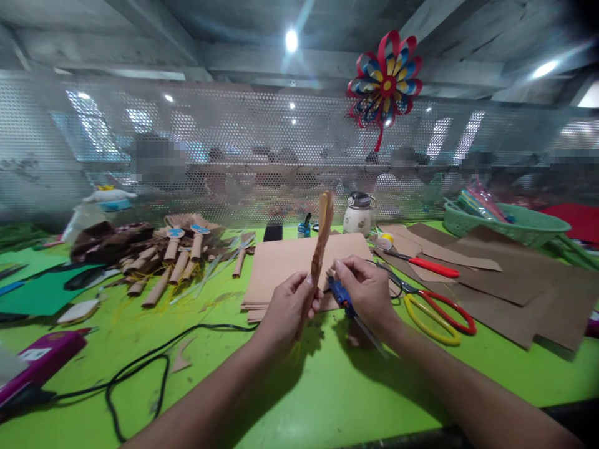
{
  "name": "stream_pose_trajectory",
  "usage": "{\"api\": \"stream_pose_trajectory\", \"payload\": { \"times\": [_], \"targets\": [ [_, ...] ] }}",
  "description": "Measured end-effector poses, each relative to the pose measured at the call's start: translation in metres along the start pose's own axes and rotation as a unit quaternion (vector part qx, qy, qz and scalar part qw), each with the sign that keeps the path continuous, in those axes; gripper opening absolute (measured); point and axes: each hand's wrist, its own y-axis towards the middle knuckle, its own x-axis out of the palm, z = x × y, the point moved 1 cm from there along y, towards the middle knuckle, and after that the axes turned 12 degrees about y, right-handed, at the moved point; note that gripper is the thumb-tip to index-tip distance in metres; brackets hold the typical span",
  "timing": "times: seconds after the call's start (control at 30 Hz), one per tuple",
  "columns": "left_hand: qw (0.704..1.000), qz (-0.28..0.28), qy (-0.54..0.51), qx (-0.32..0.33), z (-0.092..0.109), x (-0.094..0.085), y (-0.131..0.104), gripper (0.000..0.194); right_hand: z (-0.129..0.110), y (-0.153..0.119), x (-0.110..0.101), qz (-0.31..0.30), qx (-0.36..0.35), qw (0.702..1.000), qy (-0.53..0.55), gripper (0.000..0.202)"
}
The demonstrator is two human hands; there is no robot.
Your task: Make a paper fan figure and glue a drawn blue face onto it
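My left hand (290,305) is closed round a narrow, folded brown paper bundle (322,227), which stands nearly upright. Just to its right, my right hand (369,290) is closed on a small blue glue gun (340,292), with a clear stick jutting from its rear toward me. Thumb and forefinger of this hand are pinched together close to the bundle; whether anything small sits between them I cannot tell. Behind both hands lies a stack of light brown paper sheets (281,265) on the green table (299,399).
Scissors with red and yellow handles (433,312) lie right of my right hand, beside brown sheets (505,299). Several paper fans with rolled handles (180,249) are heaped at left. A black cord (140,358) crosses the left side. A white bottle (358,215) and green basket (528,221) stand behind.
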Motion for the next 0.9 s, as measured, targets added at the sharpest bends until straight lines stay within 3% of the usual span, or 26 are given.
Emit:
{"api": "stream_pose_trajectory", "payload": {
  "times": [0.37, 0.63, 0.9],
  "targets": [
    [0.999, 0.001, -0.032, -0.003, 0.001, 0.0, 0.001, 0.027, 0.005, 0.0, -0.001, -0.011, 0.023, 1.0, 0.012, 0.022],
    [0.99, -0.072, -0.116, -0.019, 0.002, -0.004, -0.001, 0.02, 0.0, 0.004, -0.001, -0.015, 0.06, 0.996, 0.057, 0.024],
    [0.971, -0.135, -0.194, -0.03, 0.001, -0.003, -0.003, 0.021, -0.01, 0.007, 0.001, -0.11, 0.147, 0.97, 0.159, 0.027]
  ]
}}
